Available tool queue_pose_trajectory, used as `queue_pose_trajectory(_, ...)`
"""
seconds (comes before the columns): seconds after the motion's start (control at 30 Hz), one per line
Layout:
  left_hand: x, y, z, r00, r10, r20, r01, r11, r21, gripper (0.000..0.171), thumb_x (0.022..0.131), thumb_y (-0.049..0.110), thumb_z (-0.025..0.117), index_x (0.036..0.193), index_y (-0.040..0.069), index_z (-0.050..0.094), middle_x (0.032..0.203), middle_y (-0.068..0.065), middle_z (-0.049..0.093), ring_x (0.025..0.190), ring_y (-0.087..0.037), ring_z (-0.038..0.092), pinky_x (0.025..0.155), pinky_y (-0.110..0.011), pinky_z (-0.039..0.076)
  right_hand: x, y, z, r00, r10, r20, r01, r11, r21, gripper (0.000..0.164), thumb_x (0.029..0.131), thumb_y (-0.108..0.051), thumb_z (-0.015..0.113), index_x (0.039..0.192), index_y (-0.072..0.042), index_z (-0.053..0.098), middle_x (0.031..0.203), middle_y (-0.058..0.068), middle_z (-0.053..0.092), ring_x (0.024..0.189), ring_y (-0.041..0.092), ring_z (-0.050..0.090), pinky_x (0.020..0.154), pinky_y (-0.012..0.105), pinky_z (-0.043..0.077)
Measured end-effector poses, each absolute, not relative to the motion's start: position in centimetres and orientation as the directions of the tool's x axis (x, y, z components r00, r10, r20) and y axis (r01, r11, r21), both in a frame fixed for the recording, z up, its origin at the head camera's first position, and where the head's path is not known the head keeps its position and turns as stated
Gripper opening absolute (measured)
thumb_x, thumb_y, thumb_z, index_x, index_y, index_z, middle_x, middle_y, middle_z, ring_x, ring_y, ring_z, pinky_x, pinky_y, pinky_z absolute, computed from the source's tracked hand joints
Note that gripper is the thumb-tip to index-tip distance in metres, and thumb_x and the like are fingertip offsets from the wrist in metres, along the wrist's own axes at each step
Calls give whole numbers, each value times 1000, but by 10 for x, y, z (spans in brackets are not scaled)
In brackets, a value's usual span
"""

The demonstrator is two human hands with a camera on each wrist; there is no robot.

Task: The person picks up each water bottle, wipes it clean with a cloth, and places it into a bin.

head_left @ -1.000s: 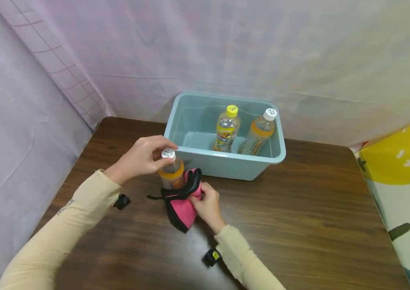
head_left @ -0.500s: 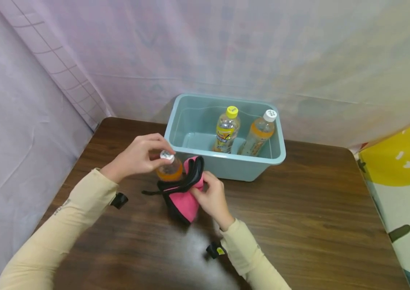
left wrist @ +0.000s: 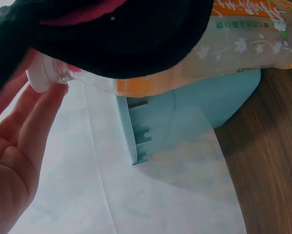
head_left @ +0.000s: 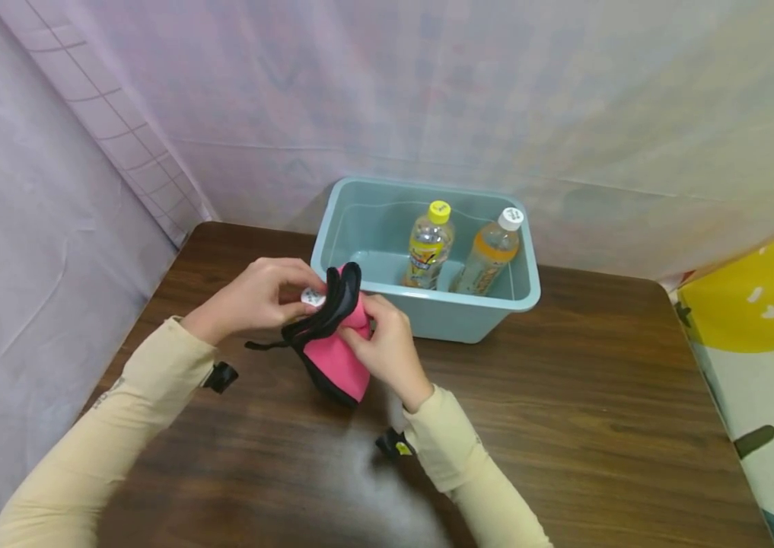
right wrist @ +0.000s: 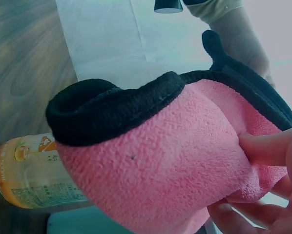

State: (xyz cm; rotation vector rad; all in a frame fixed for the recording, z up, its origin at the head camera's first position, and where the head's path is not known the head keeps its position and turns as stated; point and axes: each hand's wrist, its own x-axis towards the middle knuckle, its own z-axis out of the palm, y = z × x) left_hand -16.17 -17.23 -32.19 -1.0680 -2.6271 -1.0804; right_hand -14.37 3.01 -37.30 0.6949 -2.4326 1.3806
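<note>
My left hand [head_left: 250, 301] pinches the white cap [head_left: 313, 297] of an orange-labelled plastic drink bottle [left wrist: 243, 58] between thumb and fingers. In the left wrist view the bottle's lower end reaches toward the wooden table. A fuzzy pink cloth [head_left: 337, 361] with black edging and a black loop is bunched in my right hand [head_left: 390, 350], its thumb and fingers pinching it. The black edge lies in front of the bottle's neck and covers most of the bottle in the head view. Below the cloth, the bottle's base [right wrist: 26, 170] shows in the right wrist view.
Just behind the hands stands a pale blue plastic bin [head_left: 441, 313] at the table's back edge. Inside it are a yellow-capped bottle [head_left: 428, 247] upright and a white-capped bottle [head_left: 487, 255] leaning right. Brown wooden table [head_left: 565, 396] extends to the right; curtains hang behind.
The right hand has brought the pink cloth up and leftward along the bottle, nearly to the cap. Still pinching the cap, the left hand has shifted slightly left.
</note>
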Motion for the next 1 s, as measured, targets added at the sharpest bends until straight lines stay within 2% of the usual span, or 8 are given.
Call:
queue_pose_trajectory(0.2,-162,-172,-323,-737,574,356,659,495,567,16,71,0,74,87,5,71,85,-3,65,79,-12,58,64,-29,53,-145,28,-375,-871,-340,354,-485,483,-729,30,71,-9,75,100,-3,65,84,8,60,71,16,52,59,24,44)
queue_pose_trajectory(0.37,-163,-171,-323,-748,562,353,644,484,593,17,71,1,75,87,4,71,84,-3,64,79,-13,59,65,-23,53,-144,28,-380,-875,-366,317,-472,501,-725,35,72,-8,75,104,-3,63,82,8,57,71,17,51,58,24,45)
queue_pose_trajectory(0.57,-166,-172,-326,-775,546,317,595,464,657,18,71,-4,73,88,4,71,85,-5,63,80,-16,59,65,-20,53,-141,28,-397,-868,-327,373,-495,509,-704,28,68,-2,73,94,-2,62,76,6,56,67,16,51,57,24,44)
queue_pose_trajectory(0.7,-167,-172,-326,-784,542,303,577,455,678,18,71,-3,73,88,4,72,86,-7,63,80,-18,59,65,-21,53,-140,27,-419,-874,-277,398,-485,486,-727,18,65,4,69,79,-3,60,68,4,55,60,13,50,52,21,43)
queue_pose_trajectory(0.8,-167,-173,-327,-782,546,302,578,453,679,19,71,-2,74,88,4,72,87,-6,63,81,-17,59,65,-21,53,-141,26,-438,-885,-269,380,-466,497,-732,17,63,5,67,72,-5,57,63,3,54,58,12,49,51,19,42)
queue_pose_trajectory(1.0,-168,-173,-329,-766,549,333,604,440,665,20,70,-2,75,88,6,72,85,-4,63,78,-14,58,63,-23,54,-143,26,-462,-917,-266,297,-397,541,-742,17,62,6,67,68,-6,55,60,1,52,57,12,47,50,19,40)
